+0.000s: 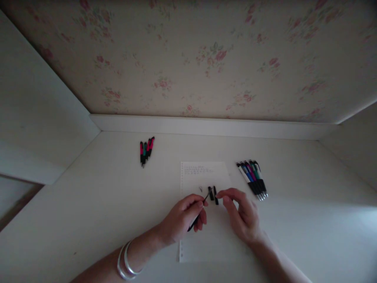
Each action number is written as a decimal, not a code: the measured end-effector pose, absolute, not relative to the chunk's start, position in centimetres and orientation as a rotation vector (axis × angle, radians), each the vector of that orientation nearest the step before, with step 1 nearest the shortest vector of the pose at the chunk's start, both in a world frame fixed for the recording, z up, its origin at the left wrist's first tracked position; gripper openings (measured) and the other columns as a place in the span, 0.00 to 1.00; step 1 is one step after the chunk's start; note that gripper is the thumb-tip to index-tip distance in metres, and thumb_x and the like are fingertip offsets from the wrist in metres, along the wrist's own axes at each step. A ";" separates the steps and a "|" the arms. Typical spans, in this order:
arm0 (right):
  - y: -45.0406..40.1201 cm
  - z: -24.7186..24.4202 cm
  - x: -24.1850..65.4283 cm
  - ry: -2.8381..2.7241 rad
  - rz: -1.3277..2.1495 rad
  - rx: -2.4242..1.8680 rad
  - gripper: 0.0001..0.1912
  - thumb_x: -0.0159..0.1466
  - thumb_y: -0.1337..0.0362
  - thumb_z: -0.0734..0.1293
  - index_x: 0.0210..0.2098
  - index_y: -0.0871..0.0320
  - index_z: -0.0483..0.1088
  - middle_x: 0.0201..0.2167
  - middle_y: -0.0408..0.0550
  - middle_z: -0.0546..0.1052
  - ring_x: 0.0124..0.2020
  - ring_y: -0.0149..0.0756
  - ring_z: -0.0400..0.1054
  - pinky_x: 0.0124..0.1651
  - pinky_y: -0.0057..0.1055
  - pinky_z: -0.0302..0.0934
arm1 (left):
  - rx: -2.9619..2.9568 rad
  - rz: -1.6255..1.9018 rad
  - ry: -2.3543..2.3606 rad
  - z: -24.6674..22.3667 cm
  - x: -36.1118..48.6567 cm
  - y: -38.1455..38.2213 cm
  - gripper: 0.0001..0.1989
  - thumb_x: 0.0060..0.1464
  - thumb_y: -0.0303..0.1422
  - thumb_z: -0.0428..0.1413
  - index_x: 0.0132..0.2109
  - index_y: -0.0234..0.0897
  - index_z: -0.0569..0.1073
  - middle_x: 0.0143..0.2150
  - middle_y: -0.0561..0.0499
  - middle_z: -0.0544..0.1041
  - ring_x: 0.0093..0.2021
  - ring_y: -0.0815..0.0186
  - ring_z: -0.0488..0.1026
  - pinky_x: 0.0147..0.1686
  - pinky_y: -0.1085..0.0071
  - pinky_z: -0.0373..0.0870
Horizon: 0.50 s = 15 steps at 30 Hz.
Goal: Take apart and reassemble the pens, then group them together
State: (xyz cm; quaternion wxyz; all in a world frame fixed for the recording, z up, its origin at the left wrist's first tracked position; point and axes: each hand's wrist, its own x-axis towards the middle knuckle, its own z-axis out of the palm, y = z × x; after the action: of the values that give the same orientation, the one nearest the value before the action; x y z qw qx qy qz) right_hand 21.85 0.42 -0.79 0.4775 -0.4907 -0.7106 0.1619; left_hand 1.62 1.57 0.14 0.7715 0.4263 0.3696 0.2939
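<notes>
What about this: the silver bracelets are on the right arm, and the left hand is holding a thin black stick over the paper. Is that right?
Not quite. The head view shows the bracelets on the left arm. The left hand does hold a thin black stick over the paper, as you said.

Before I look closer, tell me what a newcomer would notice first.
Probably the flowered wall filling the top. Then the left hand, holding a slim dark piece above the paper, with silvery bangles on its forearm. Next, the colourful pens lying right of the paper.
</notes>
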 end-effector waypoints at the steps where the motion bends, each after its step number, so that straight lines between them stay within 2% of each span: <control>1: 0.4 -0.6 21.7 -1.807 0.409 -1.119 0.12 0.67 0.71 0.62 0.48 0.55 0.70 0.36 0.51 0.81 0.34 0.40 0.74 0.37 0.37 0.68 | 0.933 0.641 0.805 0.2 1.6 1.6 0.19 0.59 0.47 0.54 0.42 0.32 0.69 0.27 0.52 0.72 0.23 0.71 0.65 0.24 0.73 0.59; 4: 0.6 -0.5 21.4 -2.007 0.407 -0.974 0.22 0.65 0.73 0.63 0.58 0.54 0.67 0.45 0.54 0.81 0.41 0.44 0.76 0.41 0.42 0.69 | 0.955 0.643 0.816 0.1 1.7 1.6 0.18 0.58 0.47 0.55 0.40 0.33 0.68 0.26 0.53 0.72 0.22 0.71 0.65 0.23 0.73 0.60; 7: 0.8 -0.8 21.3 -2.049 0.418 -0.991 0.25 0.66 0.73 0.63 0.61 0.53 0.65 0.49 0.55 0.79 0.45 0.46 0.75 0.44 0.45 0.69 | 0.962 0.641 0.832 0.1 1.8 1.6 0.18 0.58 0.47 0.55 0.37 0.35 0.67 0.26 0.53 0.71 0.22 0.71 0.65 0.23 0.73 0.60; 11: 0.6 -1.4 21.5 -1.885 0.470 -1.068 0.22 0.68 0.71 0.62 0.59 0.52 0.68 0.51 0.54 0.78 0.47 0.46 0.75 0.46 0.44 0.70 | 0.973 0.631 0.835 0.0 1.8 1.6 0.16 0.59 0.45 0.54 0.36 0.35 0.67 0.26 0.52 0.72 0.23 0.71 0.66 0.24 0.73 0.60; 15: 0.6 -1.3 22.0 -1.615 0.468 -1.288 0.15 0.70 0.65 0.60 0.52 0.54 0.73 0.42 0.53 0.80 0.39 0.43 0.75 0.41 0.40 0.69 | 0.941 0.630 0.833 -0.1 1.7 1.5 0.17 0.59 0.45 0.54 0.39 0.34 0.69 0.27 0.52 0.72 0.23 0.70 0.66 0.24 0.73 0.60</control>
State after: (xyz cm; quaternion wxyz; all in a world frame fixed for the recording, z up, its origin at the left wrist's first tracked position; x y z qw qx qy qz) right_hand 21.99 0.58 -1.28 0.4898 -0.5301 -0.6649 0.1925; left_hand 1.67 1.48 -0.09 0.7628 0.4329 0.3832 0.2896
